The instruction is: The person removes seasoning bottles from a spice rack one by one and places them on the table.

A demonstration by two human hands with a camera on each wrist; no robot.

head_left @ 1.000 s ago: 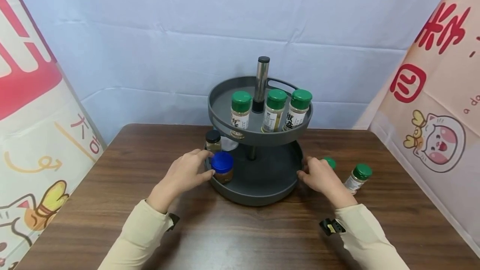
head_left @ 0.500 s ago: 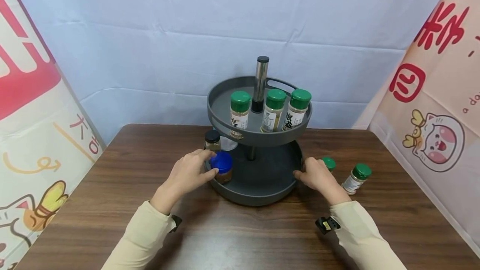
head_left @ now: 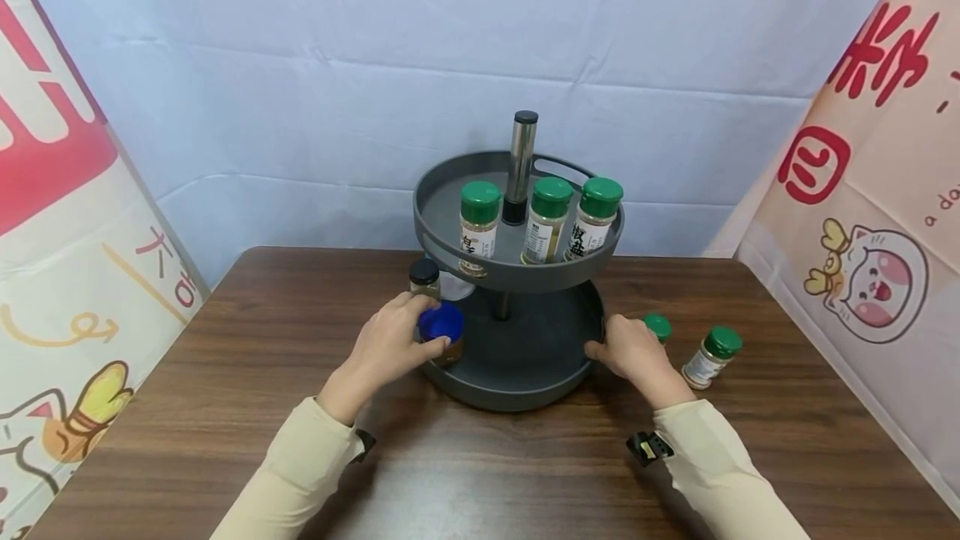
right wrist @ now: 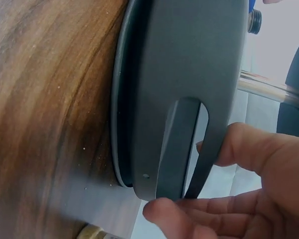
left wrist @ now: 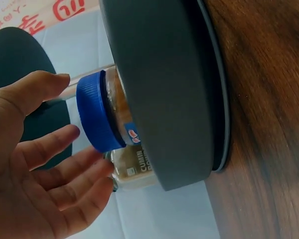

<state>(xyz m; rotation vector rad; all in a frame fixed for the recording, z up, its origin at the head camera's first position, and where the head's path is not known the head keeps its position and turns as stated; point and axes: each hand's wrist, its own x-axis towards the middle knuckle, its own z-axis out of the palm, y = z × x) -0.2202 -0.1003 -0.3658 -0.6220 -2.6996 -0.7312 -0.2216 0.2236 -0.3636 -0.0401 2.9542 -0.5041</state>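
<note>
A grey two-tier spice rack (head_left: 517,275) stands on the table. On its lower tray (head_left: 510,397) sits a jar with a blue lid (head_left: 442,321), at the left side. My left hand (head_left: 386,344) reaches around that lid from the left; in the left wrist view its thumb and fingers stand apart around the blue lid (left wrist: 97,112), without a clear grip. Behind it is a black-capped cumin powder jar (head_left: 424,275). My right hand (head_left: 637,352) grips the lower tray's rim beside a handle slot, thumb over the edge, as the right wrist view shows.
Three green-capped spice bottles (head_left: 551,219) stand on the upper tray. To the right of the rack, a green-capped bottle (head_left: 707,358) and another green cap (head_left: 657,327), partly behind my right hand, are on the wooden table (head_left: 480,473). Printed cloths hang at both sides.
My left hand has moved slightly right, farther over the blue-lidded jar. My right hand has shifted a little left at the tray rim. The rack and bottles stay put.
</note>
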